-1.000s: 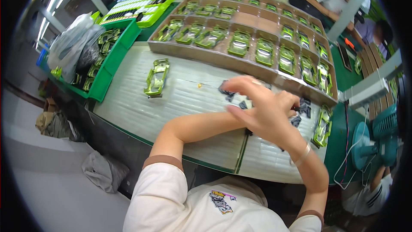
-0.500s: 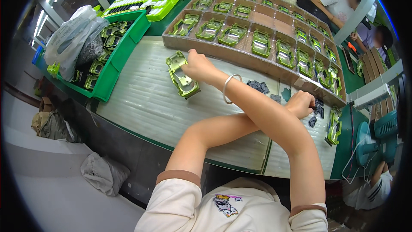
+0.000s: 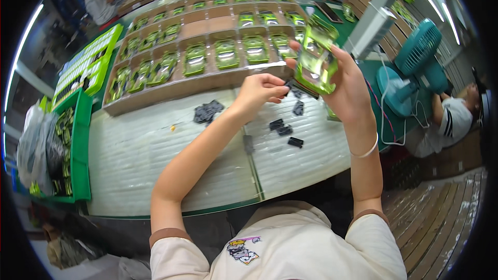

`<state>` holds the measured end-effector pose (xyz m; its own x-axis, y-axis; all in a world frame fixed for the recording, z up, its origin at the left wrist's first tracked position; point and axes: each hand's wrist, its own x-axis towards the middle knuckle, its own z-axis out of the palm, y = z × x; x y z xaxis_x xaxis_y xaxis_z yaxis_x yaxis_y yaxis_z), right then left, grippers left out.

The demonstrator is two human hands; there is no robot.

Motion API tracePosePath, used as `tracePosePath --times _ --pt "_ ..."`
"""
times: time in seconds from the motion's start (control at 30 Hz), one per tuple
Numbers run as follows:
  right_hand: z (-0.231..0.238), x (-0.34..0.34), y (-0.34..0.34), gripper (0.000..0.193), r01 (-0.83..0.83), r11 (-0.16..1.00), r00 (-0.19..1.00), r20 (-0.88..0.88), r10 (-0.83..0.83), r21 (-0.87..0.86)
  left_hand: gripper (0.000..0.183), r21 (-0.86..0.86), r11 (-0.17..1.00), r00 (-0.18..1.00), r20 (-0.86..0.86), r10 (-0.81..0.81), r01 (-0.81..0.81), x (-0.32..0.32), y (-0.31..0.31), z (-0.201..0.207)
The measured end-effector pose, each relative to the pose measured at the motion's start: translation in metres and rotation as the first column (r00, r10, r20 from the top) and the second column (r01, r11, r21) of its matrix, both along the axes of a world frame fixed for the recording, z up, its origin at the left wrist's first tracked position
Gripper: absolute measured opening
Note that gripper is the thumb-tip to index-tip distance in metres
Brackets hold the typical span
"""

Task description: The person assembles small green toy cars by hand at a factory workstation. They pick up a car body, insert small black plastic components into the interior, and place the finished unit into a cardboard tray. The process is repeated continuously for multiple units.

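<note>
My right hand [image 3: 348, 85], a white bangle on its wrist, is closed on a bright green toy car body [image 3: 317, 57] with clear windows, held up in the air. The car body is tilted, and my fingers wrap its right edge. Next to its lower end, my left hand [image 3: 259, 93] pinches a small black part [image 3: 288, 87], partly hidden by the fingers. Whether this part touches the car body, I cannot tell. Several loose black plastic parts [image 3: 284, 128] lie on the white-covered table just below my hands. A pile of dark parts [image 3: 208, 111] lies left of them.
A cardboard tray [image 3: 155, 91] with dividers holds several green car bodies beyond my hands. A green crate [image 3: 82, 150] with car bodies and a plastic bag stands at left, near a bright green rack [image 3: 98, 70]. A teal fan [image 3: 417, 46] stands at right. Other people are nearby.
My arms have uncrossed. My right hand has carried the car body from the table's left to the right and raised it. My left hand has lifted a black part; the view has turned right.
</note>
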<state>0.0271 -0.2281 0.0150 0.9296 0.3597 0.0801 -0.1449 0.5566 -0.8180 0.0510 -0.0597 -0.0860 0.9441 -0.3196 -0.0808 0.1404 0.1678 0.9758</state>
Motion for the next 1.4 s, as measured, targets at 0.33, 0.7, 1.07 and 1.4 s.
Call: tracePosePath --times 0.33,0.7,1.07,1.4 --pt "-0.098 -0.057 -0.041 0.045 0.265 0.939 0.962 0.007 -0.273 0.217 0.014 0.205 0.978 0.993 0.119 0.008 -0.032 -0.02 -0.017 0.05" --pt "-0.101 -0.074 -0.025 0.077 0.363 0.92 0.93 0.118 -0.349 -0.147 0.011 0.485 0.838 0.775 0.619 -0.127 -0.251 -0.054 -0.052 0.056" --pt "-0.107 -0.076 -0.024 0.087 0.54 0.703 0.84 0.35 -0.414 -0.463 0.017 0.515 0.797 0.784 0.614 -0.088 -0.314 -0.058 -0.058 0.053" --pt "-0.112 -0.076 -0.024 0.08 0.705 0.553 0.666 0.684 -0.299 -0.445 0.034 0.64 0.708 0.746 0.619 -0.245 -0.298 -0.054 -0.053 0.067"
